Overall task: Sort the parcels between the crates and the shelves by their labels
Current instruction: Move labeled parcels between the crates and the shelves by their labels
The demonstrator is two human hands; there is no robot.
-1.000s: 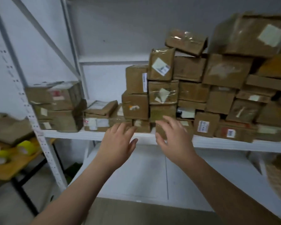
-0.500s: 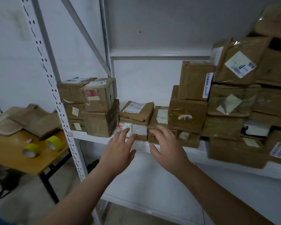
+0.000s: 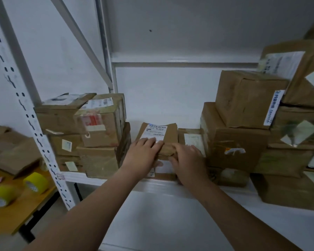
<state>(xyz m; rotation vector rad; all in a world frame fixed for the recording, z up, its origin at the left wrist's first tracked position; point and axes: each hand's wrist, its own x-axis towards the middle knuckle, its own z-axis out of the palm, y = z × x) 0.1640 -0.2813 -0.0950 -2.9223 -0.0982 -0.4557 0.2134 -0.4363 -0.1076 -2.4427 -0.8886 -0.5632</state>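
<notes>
A small flat brown parcel (image 3: 168, 134) with a white printed label lies on top of another parcel (image 3: 164, 172) in the middle of the white shelf (image 3: 83, 178). My left hand (image 3: 141, 155) lies over its near left corner, fingers on the label and thumb under the edge. From the right, my right hand (image 3: 188, 160) grips the near edge, fingers on top and thumb at the front. Both hands hold this one parcel.
A stack of taped parcels (image 3: 98, 127) stands left of the hands, and a taller stack (image 3: 243, 124) right of them. The perforated shelf post (image 3: 34, 127) rises at left. Beyond it, a wooden table (image 3: 16, 220) carries yellow tape rolls (image 3: 35, 182) and brown bags (image 3: 7, 149).
My view has swung left and closer to the shelf. Both hands, open in the air before, have reached forward and taken hold of the small labelled parcel.
</notes>
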